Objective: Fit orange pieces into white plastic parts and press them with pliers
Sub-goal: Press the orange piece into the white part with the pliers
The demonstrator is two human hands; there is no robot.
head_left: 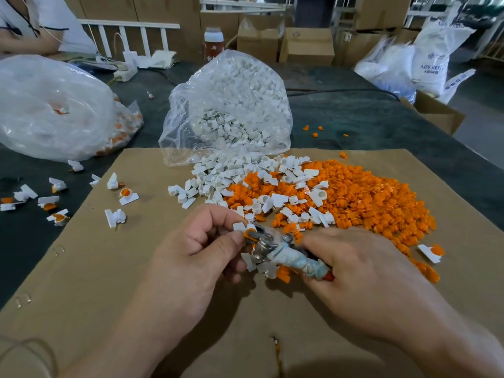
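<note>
Head view: the left hand (191, 249) pinches a small white plastic part (240, 227) holding an orange piece (248, 234). The right hand (362, 271) is curled around metal pliers (275, 249) with rag-wrapped handles, whose tip meets the part. Glossy orange pieces (376, 197) are heaped on brown cardboard (109, 268) beside a crinkled clear bag (226, 105).

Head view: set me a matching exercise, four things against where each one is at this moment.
Things:
1. pliers
2. bag of white parts
3. orange pile
4. fitted white part

Places:
A. pinched by the left hand
B. held in the right hand
C. spread over the right half of the cardboard
D. standing at the cardboard's far edge

Pairs: 1-B, 2-D, 3-C, 4-A.
</note>
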